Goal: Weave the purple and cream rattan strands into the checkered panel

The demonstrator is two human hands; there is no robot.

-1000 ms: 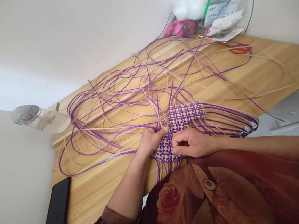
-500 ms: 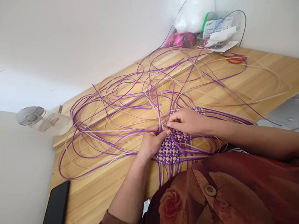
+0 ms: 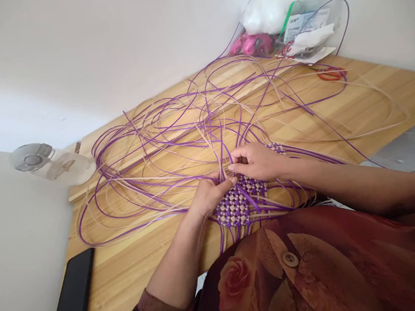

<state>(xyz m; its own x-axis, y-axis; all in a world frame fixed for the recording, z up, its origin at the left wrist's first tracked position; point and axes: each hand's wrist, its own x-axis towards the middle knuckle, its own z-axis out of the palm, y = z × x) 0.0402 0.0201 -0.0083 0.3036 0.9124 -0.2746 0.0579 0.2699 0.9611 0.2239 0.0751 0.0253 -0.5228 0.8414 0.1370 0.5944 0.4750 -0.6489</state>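
Note:
A woven piece [image 3: 233, 209] in purple and beige checks lies near the table's front edge, with long purple and beige strands [image 3: 122, 175] spreading from it. On its upper left edge my left hand [image 3: 211, 193] is closed, thumb pressing the weave. Just right of that thumb, my right hand [image 3: 253, 161] pinches a purple strand at the upper edge, thumb and forefinger together. Several strands rise between the two hands. A folded purple strand [image 3: 248, 198] lies across the weave. The left fingertips are partly hidden under the weave.
A clear bottle with a grey lid [image 3: 61, 166] lies at the left, above a black phone [image 3: 72, 295] on the wooden table [image 3: 131, 278]. Orange-handled scissors [image 3: 331, 73], a pink item in plastic [image 3: 252, 44] and a zip bag [image 3: 307, 30] are at the back right.
My right hand has shifted slightly up and left, and a purple strand now stands up at its fingertips. My left hand stays on the weave. The camera view has shifted a little.

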